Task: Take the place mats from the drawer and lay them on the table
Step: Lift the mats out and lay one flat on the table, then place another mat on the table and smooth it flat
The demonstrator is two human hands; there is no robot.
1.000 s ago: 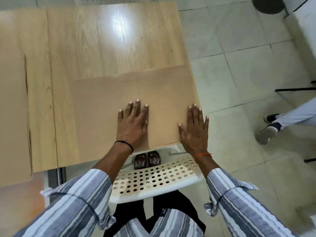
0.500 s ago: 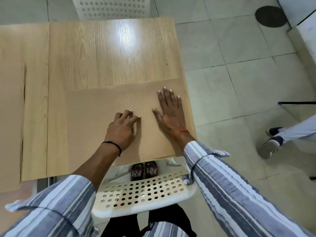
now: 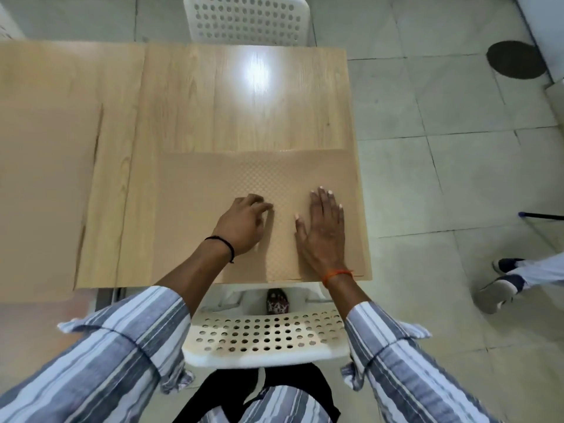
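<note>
A tan textured place mat (image 3: pixel 195 209) lies flat at the near right corner of the light wooden table (image 3: pixel 238 111). My right hand (image 3: pixel 322 227) presses flat on it, fingers apart, near the table's right edge. My left hand (image 3: pixel 244 224) rests on the mat's middle with its fingers curled and their tips on the surface. Another tan place mat (image 3: pixel 39 193) covers the left part of the table and runs out of view. No drawer is in view.
A white perforated chair (image 3: pixel 268 337) stands between me and the table, with a foot (image 3: pixel 277 300) under it. Another white chair (image 3: pixel 247 19) stands at the far side. A person's legs and shoes (image 3: pixel 503 282) are on the tiled floor at right.
Both hands slid forward from the mat's near edge onto its middle; the left hand curled its fingers. The right hand then shifted right. The view tilted up, showing the far chair.
</note>
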